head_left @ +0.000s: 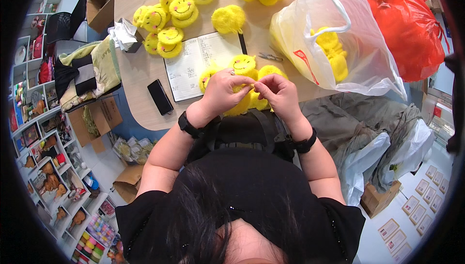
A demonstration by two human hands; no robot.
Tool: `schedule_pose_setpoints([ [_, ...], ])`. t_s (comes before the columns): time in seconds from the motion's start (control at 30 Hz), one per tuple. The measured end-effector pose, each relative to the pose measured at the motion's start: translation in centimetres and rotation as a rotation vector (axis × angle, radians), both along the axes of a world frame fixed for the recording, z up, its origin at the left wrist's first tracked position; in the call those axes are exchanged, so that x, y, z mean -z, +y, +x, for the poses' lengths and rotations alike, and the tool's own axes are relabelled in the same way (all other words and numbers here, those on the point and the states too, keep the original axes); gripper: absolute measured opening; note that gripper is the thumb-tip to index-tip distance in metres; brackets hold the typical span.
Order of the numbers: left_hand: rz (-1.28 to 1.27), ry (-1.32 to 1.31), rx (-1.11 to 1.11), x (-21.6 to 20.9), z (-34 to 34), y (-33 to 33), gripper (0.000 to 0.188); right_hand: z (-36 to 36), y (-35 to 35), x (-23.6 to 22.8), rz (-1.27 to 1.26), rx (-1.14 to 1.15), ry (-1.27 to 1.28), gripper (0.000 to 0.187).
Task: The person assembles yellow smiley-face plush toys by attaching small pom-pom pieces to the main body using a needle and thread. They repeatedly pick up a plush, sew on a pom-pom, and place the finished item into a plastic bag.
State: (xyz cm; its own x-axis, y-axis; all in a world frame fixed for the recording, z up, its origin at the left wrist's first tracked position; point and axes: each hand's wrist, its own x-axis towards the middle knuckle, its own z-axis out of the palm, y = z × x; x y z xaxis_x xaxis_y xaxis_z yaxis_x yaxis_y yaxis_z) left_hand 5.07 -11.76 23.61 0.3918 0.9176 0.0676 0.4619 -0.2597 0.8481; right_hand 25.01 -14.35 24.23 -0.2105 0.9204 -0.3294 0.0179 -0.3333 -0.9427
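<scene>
Above the table's near edge, my left hand (225, 89) and my right hand (281, 95) meet, thumbs and forefingers pinched together. Something small and yellow shows between the fingertips; what it is I cannot make out. Right beneath them is a cluster of fuzzy yellow smiley-face plush pieces (243, 64), partly covered by my hands. An open notebook (186, 65) with handwriting lies under and left of this cluster. Small metal thread snips (270, 57) rest just beyond my right hand.
More smiley plush pieces (184, 11) lie at the far left, with a yellow bundle (228, 19) beyond the notebook. A white plastic bag (300, 26) holding yellow pieces and a red bag (395, 26) stand at right. A black phone (160, 97) and tissues (124, 34) are left.
</scene>
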Motion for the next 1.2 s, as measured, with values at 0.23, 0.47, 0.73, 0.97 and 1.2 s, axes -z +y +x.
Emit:
schedule_pose_setpoints([
  [0.23, 0.085, 0.011, 0.060, 0.7, 0.7, -0.4, 0.014, 1.1, -1.0, 1.3, 0.020, 0.159, -0.043, 0.014],
  [0.47, -0.193, -0.144, 0.012, 1.1, 0.3, -0.1, 0.016, 8.4, -3.2, 3.8, 0.151, 0.235, -0.523, 0.016],
  [0.73, -1.027, -1.171, 0.121, 2.8, -1.0, 1.0, 0.067, 14.7, -6.6, 2.2, -0.278, -0.636, -1.341, 0.038],
  [0.97, -1.184, -1.367, 0.375, 3.8, -0.4, 1.0, 0.072, 2.5, -2.0, 1.1, 0.088, -0.286, -0.361, 0.039],
  [1.2, -1.202, -1.450, -0.079, 3.8, -0.8, 0.8, 0.088, -1.9, -0.9, 2.3, -0.113, -0.066, -0.068, 0.047],
])
